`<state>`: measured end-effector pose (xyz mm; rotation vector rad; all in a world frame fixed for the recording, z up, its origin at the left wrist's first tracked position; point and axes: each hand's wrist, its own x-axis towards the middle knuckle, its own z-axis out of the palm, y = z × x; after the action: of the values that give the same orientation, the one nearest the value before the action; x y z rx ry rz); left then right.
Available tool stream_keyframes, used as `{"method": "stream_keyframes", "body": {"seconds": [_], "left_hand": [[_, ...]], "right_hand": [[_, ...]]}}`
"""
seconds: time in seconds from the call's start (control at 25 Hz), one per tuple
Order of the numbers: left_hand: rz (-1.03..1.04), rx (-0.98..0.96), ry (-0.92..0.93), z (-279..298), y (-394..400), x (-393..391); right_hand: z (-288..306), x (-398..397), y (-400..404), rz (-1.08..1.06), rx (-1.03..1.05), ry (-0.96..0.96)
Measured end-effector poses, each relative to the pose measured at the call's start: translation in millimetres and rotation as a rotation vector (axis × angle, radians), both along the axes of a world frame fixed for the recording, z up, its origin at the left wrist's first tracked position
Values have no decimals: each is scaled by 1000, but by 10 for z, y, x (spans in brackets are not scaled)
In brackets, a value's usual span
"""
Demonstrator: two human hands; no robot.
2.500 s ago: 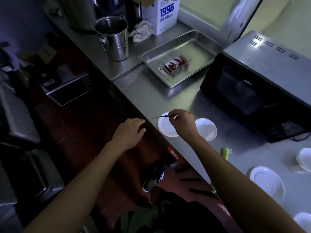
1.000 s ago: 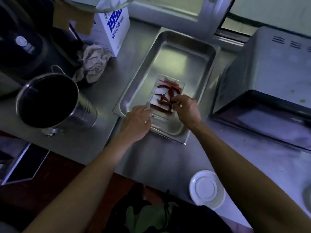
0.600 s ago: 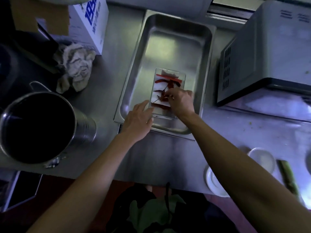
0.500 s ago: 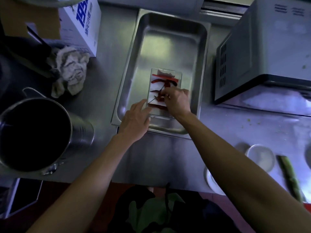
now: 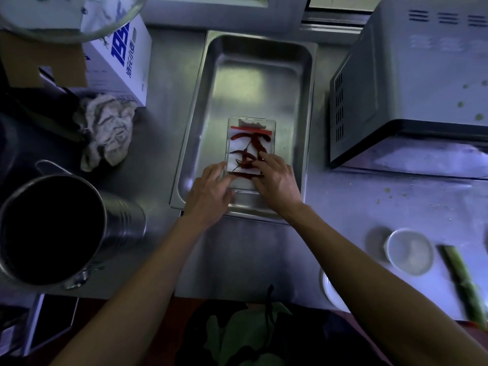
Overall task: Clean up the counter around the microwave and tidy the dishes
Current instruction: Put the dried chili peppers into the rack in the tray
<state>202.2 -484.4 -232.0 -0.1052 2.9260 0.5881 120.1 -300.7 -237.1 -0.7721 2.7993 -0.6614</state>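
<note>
Several red chillies [image 5: 249, 147] lie in a clear shallow box [image 5: 250, 151] that sits at the near end of a steel tray [image 5: 211, 107] on the counter [image 5: 237, 252], left of the microwave [image 5: 412, 83]. With its fingers laid flat, the right hand [image 5: 277, 178] rests on the chillies at the box's near right corner, seemingly pressing rather than pinching, though the dim light makes that hard to tell; the left hand [image 5: 208, 191] touches the box's near left edge, fingers straight. Two small white dishes [image 5: 409, 250] and a green stalk [image 5: 464, 281] lie to the right, a metal bucket [image 5: 55, 231] and a crumpled cloth [image 5: 108, 130] to the left
</note>
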Motion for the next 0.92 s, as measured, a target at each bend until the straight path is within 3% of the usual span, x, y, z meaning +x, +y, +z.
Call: {"method": "stream_keyframes", "body": {"seconds": [0.36, 0.92], "left_hand": [[-36, -82, -59, -102, 24, -116], [-29, -112, -53, -93, -297, -914]], "right_hand": [[-98, 158, 229, -26, 39, -194], [-105, -565, -158, -134, -57, -180]]}}
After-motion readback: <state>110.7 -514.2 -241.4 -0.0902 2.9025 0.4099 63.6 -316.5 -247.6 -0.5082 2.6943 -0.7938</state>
